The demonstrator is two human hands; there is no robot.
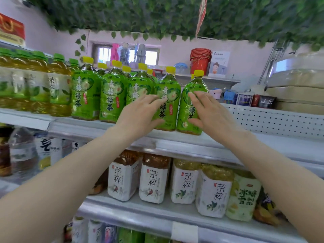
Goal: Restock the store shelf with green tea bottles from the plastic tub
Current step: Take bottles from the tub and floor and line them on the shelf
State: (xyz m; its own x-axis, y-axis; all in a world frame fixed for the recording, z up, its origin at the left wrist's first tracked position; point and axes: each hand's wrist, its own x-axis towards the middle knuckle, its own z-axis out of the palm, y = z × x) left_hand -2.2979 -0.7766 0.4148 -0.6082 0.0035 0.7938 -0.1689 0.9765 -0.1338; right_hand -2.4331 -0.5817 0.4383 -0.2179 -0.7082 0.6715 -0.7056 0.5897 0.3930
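Both spread flat, the left hand (140, 114) touches one green tea bottle (171, 100) and the right hand (208, 113) the end bottle (183, 111) (yellow caps), likely lining them up straight.

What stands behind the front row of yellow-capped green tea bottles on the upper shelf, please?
More yellow caps poke up behind the front row, so a second row stands there. Their bodies are covered by the front row. Anything farther back is hidden.
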